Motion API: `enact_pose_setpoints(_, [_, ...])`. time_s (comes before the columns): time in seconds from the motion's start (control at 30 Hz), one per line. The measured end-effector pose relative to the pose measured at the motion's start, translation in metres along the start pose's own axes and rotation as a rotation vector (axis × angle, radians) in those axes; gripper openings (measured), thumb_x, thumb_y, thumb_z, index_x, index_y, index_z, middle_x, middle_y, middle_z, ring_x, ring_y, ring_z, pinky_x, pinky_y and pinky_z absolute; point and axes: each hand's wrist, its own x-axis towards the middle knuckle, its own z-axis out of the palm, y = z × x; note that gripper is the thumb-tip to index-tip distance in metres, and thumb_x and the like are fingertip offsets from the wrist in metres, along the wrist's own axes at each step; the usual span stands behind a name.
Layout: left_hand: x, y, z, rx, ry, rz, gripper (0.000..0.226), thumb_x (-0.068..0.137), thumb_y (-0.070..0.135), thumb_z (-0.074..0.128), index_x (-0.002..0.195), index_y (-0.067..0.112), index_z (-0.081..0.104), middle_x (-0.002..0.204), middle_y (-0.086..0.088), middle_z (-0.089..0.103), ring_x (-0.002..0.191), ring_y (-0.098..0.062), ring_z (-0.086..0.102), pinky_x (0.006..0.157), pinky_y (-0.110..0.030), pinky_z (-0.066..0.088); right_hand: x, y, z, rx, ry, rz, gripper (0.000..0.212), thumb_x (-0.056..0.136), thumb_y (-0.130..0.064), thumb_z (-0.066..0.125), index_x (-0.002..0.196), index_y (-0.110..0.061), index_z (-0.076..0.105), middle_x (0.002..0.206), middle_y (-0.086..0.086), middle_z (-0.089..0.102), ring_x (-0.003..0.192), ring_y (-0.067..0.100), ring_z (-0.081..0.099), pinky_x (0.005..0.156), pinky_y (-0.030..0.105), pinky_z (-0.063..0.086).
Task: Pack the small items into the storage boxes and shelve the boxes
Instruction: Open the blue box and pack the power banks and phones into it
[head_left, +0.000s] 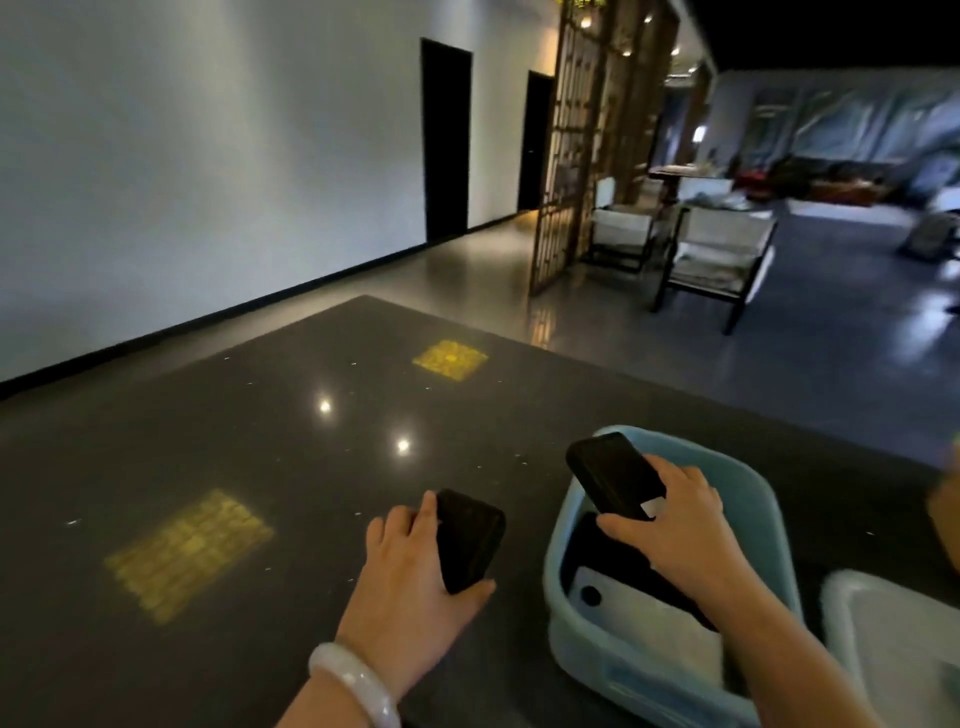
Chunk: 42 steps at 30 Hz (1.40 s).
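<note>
Head view:

- Your left hand (410, 561) grips a dark phone (470, 540) at the near middle of the dark, glossy bench (234, 441); thumb under its near end, fingers curled over its far left edge.
- That phone's long axis runs from near right to far left, tilted only a little off straight away from you. Whether it lies flat on the bench or is lifted slightly, you cannot tell.
- A pale bangle (353, 686) sits on your left wrist.
- Your right hand (670, 525) holds a second dark phone (613, 475) above the blue box (763, 499), fingers wrapped round its near end.
- This second phone is tilted, its free end pointing up and away to the far left, out over the box's far left rim.
- Inside the blue box a white device (649, 618) with a dark round lens lies at the near side, and a dark flat item (602, 545) leans behind it under your right hand.
- A white box (893, 639) stands just right of the blue box, cut off by the frame edge.
- Two yellow patches of light (189, 553) show on the bench surface, one near left, one further off.
</note>
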Motion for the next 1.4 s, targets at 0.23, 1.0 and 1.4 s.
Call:
enact_pose_setpoints(0.23, [0.043, 0.068, 0.053, 0.066, -0.088, 0.154, 0.101, 0.079, 0.059, 0.064, 0.153, 0.021, 0.006, 0.142, 0.003, 0.027, 0.132, -0.018, 0.019, 0.107, -0.032, 0.032, 0.045, 0.065, -0.033, -0.222, -0.162, 0.03, 0.091, 0.067, -0.045, 0.079, 0.144, -0.024, 0.035, 0.134, 0.005, 0.042, 0.127, 0.028, 0.038, 0.105, 0.04, 0.036])
enact_pose_setpoints(1.0, [0.064, 0.09, 0.083, 0.291, -0.042, 0.119, 0.099, 0.079, 0.064, 0.058, 0.152, 0.024, 0.004, 0.132, 0.007, 0.028, 0.115, -0.01, 0.028, 0.098, -0.026, 0.037, 0.146, 0.112, 0.041, -0.284, -0.577, -0.23, 0.074, 0.074, -0.028, 0.075, 0.14, -0.024, 0.041, 0.141, 0.003, 0.044, 0.131, 0.025, 0.041, 0.109, 0.043, 0.035])
enact_pose_setpoints(1.4, [0.064, 0.085, 0.09, 0.301, 0.011, 0.135, 0.099, 0.077, 0.065, 0.058, 0.151, 0.024, 0.006, 0.131, 0.006, 0.03, 0.112, -0.008, 0.027, 0.092, -0.023, 0.034, 0.141, 0.112, 0.034, -0.151, -0.703, -0.092, 0.047, 0.076, -0.03, 0.07, 0.12, -0.033, 0.056, 0.112, -0.003, 0.063, 0.105, 0.019, 0.059, 0.097, 0.043, 0.045])
